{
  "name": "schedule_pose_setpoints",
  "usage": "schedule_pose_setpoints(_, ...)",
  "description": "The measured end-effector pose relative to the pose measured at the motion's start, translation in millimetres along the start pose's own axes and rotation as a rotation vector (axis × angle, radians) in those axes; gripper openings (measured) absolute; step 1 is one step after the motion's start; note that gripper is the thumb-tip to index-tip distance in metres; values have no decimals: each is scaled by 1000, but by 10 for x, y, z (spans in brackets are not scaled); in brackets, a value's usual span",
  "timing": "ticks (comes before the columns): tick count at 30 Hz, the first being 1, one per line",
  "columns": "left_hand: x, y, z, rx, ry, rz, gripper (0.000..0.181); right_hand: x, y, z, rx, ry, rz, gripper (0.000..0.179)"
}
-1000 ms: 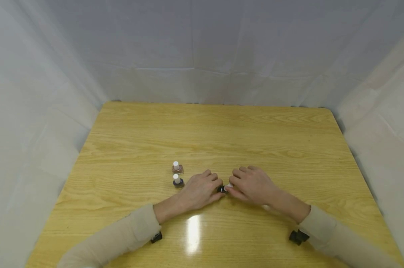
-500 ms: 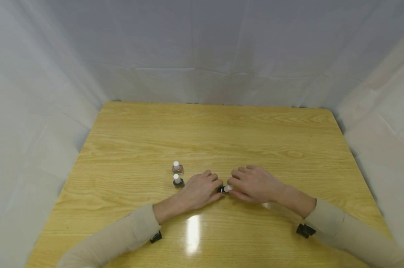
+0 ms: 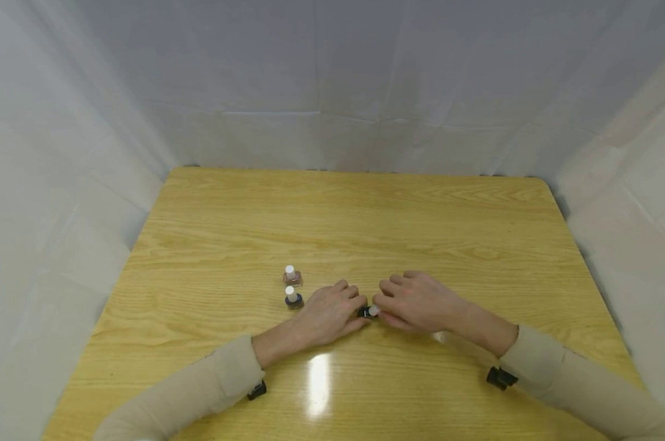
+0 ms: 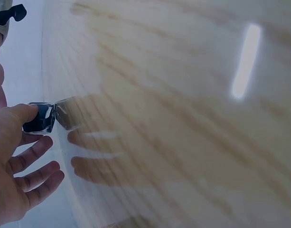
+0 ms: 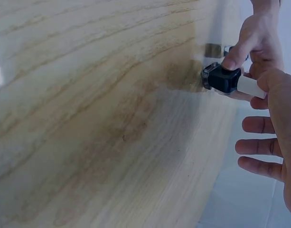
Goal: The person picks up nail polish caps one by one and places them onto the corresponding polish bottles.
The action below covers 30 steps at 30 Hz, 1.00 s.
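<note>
Between the two hands, low at the tabletop, is a dark nail polish bottle (image 5: pixel 224 79) with a white cap (image 5: pixel 250 87). My left hand (image 3: pixel 331 312) pinches its glass body between thumb and forefinger, seen in the left wrist view around the dark bottle (image 4: pixel 39 118). With thumb and forefinger my right hand (image 3: pixel 420 303) pinches the white cap from the right; its other fingers are apart from the bottle. The cap sits at the neck of the bottle. Left of my left hand stand a dark blue nail polish bottle (image 3: pixel 294 300) and a pinkish one (image 3: pixel 292 279), both upright with white caps.
The wooden table (image 3: pixel 332 220) reaches to a pale sheet (image 3: pixel 343 141) hung behind it, with more sheeting at both sides. A bright light reflection (image 3: pixel 318 386) lies on the tabletop near the front. Both wrists carry small black cameras.
The right hand has shifted slightly and its forearm has swung a little to the right, then settled, while its fingers moved on the cap. My left hand and the two standing bottles have kept their places.
</note>
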<state>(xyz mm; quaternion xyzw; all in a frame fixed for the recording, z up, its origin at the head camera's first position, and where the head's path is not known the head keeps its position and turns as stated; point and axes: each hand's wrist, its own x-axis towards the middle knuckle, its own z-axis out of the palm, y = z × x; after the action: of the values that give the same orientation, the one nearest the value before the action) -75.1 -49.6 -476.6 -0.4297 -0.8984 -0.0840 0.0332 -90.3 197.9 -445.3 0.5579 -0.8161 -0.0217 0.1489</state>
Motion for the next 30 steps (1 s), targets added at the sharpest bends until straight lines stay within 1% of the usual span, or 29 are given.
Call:
schedule_pose_setpoints(8,2,5,6,0,12,1,34,-17,-58,69,1,20,70,27)
schedule_pose_setpoints(14,6,2,16,5,8,2,32,-26,-107,131,-11,43,130,33)
schedule_pose_setpoints(22,7,1,18,6,3,-1,32,-19,-184,166,-13,20,219,30)
schedule_pose_setpoints(26,8,-2,19,10,0,1,32,-23,-189,163,-7,12,237,29)
schedule_pose_setpoints(30,8,-8,23,10,-6,3,31,-25,-158,152,3,18,209,29)
